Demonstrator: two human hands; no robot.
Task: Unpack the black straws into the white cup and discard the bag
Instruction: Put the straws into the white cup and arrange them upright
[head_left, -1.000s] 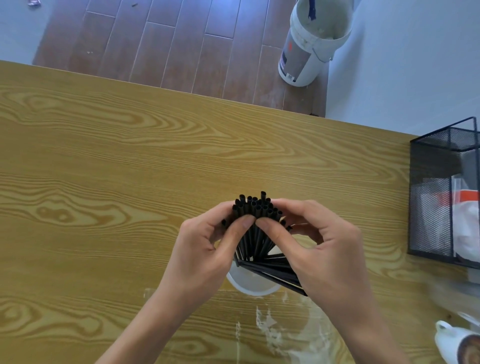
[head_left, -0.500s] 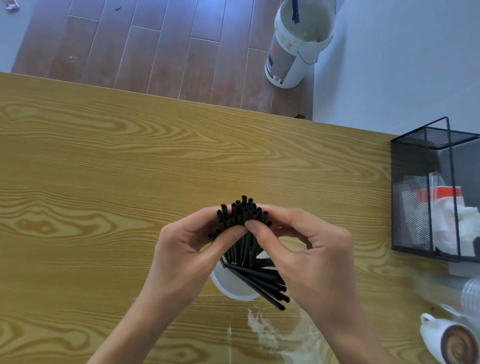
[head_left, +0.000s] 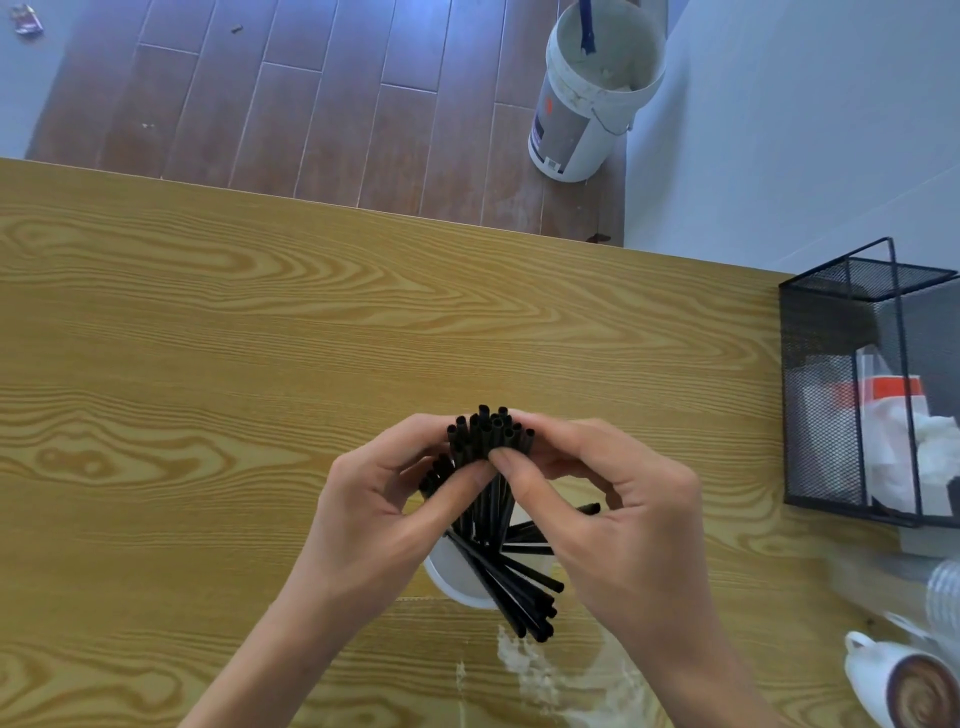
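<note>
Both hands meet over the cup (head_left: 451, 574), which stands on the surface (head_left: 208, 364) near its front edge and is mostly hidden under the wrists. The left hand (head_left: 379, 514) and the right hand (head_left: 618, 525) each curl thumb and fingers round the upper ends of the straws (head_left: 488, 436), pinching the bunch from opposite sides so that the open tips stand together above the fingers. That two-sided grip looks meant to gather the straws upright and keep them from fanning out.

Not all are gathered: several straws lean out of the cup toward the near right, their ends hanging past its rim, and one or two poke out sideways under the right hand. These lean because the cup is wide and shallow against their length (a loose straw will rest on the rim at whatever slant it finds).

The straws seem already out of their wrapping and in the cup, so the step in hand is probably tidying. A crinkled clear film lies on the surface just in front of the cup; it may be the bag (head_left: 561, 675), still to be thrown away, though I cannot be sure. A mesh bin (head_left: 831, 395) with wrappers inside stands at the right edge, a likely place for it. A mug (head_left: 898, 686) sits at the near right corner.
</note>
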